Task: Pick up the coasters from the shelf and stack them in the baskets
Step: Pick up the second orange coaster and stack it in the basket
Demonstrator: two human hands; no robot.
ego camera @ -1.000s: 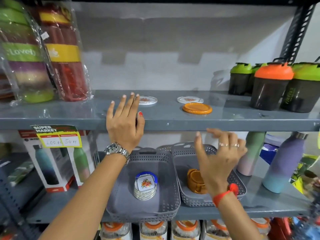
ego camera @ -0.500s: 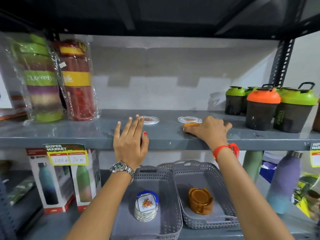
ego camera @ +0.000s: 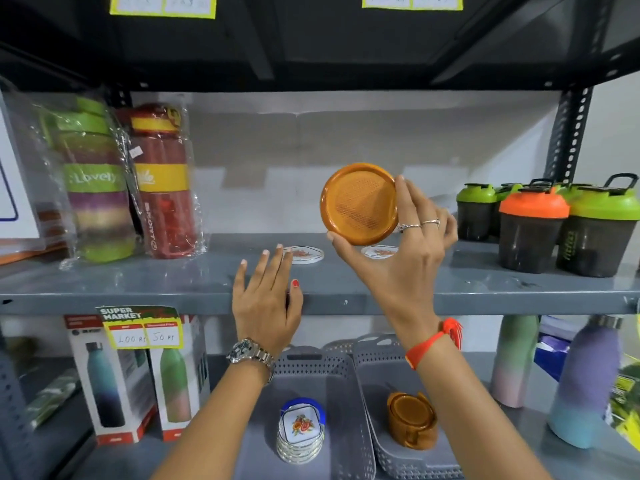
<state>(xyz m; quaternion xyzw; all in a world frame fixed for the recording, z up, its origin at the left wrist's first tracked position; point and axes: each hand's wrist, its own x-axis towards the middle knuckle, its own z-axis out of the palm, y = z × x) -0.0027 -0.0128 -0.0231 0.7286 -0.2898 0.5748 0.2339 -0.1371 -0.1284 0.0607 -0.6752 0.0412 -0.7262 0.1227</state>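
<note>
My right hand (ego camera: 405, 258) holds a round orange coaster (ego camera: 358, 204) by its rim, lifted above the grey shelf (ego camera: 485, 289) and tilted toward me. Two white coasters with a floral print lie on that shelf: one (ego camera: 306, 255) just past my left fingertips, the other (ego camera: 381, 252) partly hidden behind my right hand. My left hand (ego camera: 265, 301) rests flat on the shelf edge with fingers spread, holding nothing. Below, the left grey basket (ego camera: 356, 427) holds a stack of white coasters (ego camera: 300, 429). The right grey basket (ego camera: 388, 455) holds an orange stack in a holder (ego camera: 412, 419).
Wrapped bottles (ego camera: 128, 181) stand at the shelf's left. Shaker cups with green and orange lids (ego camera: 554, 223) stand at its right. Boxed bottles (ego camera: 138, 375) and loose pastel bottles (ego camera: 585, 379) flank the baskets on the lower shelf. A black shelf hangs overhead.
My right hand rose from the lower shelf, closed on the orange coaster on the upper shelf, and has lifted it. The left hand stayed at the shelf edge. The view tilted upward.
</note>
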